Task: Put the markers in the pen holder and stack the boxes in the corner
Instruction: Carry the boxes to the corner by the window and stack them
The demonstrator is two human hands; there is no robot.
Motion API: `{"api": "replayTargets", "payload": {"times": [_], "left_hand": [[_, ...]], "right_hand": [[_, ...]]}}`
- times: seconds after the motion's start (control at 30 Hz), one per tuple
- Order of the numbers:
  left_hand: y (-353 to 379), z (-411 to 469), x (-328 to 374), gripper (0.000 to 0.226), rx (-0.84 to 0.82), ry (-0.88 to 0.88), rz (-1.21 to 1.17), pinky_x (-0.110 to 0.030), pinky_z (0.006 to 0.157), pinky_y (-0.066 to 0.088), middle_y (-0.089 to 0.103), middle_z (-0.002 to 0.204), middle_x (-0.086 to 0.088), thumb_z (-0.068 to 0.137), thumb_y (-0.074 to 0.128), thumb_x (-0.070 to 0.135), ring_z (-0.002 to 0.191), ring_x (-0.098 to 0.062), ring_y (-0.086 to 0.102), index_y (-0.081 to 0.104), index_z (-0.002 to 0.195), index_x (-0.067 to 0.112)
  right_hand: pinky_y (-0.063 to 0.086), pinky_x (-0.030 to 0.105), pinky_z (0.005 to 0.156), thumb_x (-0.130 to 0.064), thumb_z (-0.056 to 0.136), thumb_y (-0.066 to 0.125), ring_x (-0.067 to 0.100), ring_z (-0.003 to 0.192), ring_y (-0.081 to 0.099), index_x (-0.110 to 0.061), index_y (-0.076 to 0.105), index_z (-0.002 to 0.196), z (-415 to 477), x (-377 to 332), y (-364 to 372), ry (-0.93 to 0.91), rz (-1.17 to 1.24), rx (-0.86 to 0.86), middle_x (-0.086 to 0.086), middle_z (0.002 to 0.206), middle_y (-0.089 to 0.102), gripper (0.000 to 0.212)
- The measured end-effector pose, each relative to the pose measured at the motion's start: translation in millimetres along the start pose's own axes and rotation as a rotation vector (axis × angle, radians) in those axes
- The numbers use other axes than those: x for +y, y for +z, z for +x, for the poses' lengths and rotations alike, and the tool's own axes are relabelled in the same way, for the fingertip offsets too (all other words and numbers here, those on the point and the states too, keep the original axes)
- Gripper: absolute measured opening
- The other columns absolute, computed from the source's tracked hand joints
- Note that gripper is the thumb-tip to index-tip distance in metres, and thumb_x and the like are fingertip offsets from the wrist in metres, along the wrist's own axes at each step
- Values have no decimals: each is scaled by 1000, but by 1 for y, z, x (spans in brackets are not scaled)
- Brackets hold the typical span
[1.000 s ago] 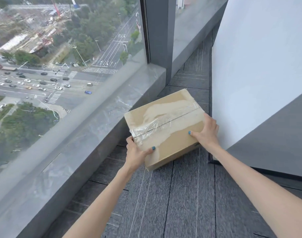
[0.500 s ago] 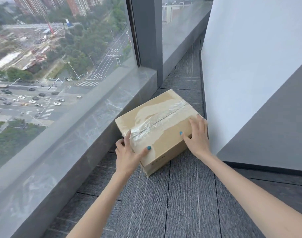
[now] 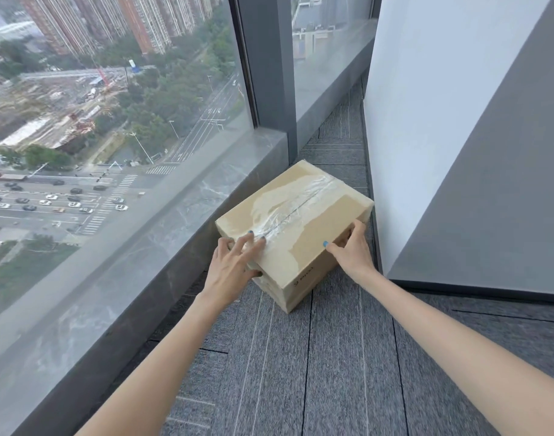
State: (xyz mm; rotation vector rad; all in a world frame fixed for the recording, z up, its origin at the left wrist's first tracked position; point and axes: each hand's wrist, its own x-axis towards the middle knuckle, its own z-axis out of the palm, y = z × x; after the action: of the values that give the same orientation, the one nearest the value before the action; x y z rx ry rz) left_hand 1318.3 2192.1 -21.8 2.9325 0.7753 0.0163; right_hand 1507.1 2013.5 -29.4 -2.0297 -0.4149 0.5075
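Observation:
A taped cardboard box [image 3: 304, 212] sits on the grey carpet [image 3: 332, 357], angled, in the gap between the window ledge and a partition. My left hand [image 3: 231, 265] clasps its near left corner, fingers spread on the top and thumb down the side. On the near right edge my right hand [image 3: 352, 250] has its thumb on the top and its fingers around the right side. No markers or pen holder are in view.
A stone window ledge [image 3: 175, 221] runs along the left under tall glass. A grey window pillar [image 3: 269, 73] stands behind the box. A white and grey partition [image 3: 426, 121] closes off the right, leaving a narrow carpeted strip beyond the box.
The box has come down onto the carpet and sits further from me, nearer the pillar. My left hand's fingers moved from the box's side onto its top.

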Motion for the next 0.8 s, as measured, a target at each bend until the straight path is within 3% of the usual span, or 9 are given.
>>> {"api": "replayTargets", "payload": {"times": [0.13,0.27,0.4,0.53,0.6,0.7,0.8], "left_hand": [[5,-3,24,65,118,38,24,-40,102,32,47,137,5,80,66,50,113,-23,40,45,140,37],[11,-1,61,55,144,88,-51,-35,88,40,51,120,0,80,63,54,104,-21,44,53,129,30],[22,4,108,44,146,233,-51,-37,85,49,55,117,-3,86,64,40,106,-23,51,56,122,15],[28,5,118,45,177,273,-53,-35,77,50,53,120,-2,84,67,34,108,-23,50,55,122,13],[29,2,107,57,160,319,-46,-35,88,47,49,131,0,81,69,34,115,-22,47,48,131,16],[33,-2,89,74,141,327,19,-45,114,29,36,151,-1,79,71,25,135,-23,36,34,143,20],[38,1,75,79,138,273,24,-55,117,19,26,158,1,83,65,7,145,-22,24,26,148,28]], "right_hand": [[32,46,111,-23,82,69,27,135,35,-14,19,146,-6,-1,-9,-20,-27,-95,9,150,32,82],[26,35,113,-19,82,70,24,138,31,-10,24,146,-14,4,-20,-68,-59,-59,11,151,27,80],[21,35,115,-19,82,69,26,141,24,-7,30,144,-16,11,-33,-127,-226,12,12,152,27,74],[12,34,117,-26,82,67,21,146,12,-9,36,143,-23,17,-44,-242,-471,-113,7,157,18,71],[11,33,119,-31,80,69,19,147,11,-10,32,145,-28,19,-47,-305,-515,-221,6,158,17,78],[12,34,120,-41,73,74,19,148,10,-12,24,149,-33,23,-46,-374,-581,-299,7,159,15,96],[10,33,121,-39,75,73,19,148,10,-13,22,149,-34,25,-41,-457,-707,-285,5,159,15,94]]}}
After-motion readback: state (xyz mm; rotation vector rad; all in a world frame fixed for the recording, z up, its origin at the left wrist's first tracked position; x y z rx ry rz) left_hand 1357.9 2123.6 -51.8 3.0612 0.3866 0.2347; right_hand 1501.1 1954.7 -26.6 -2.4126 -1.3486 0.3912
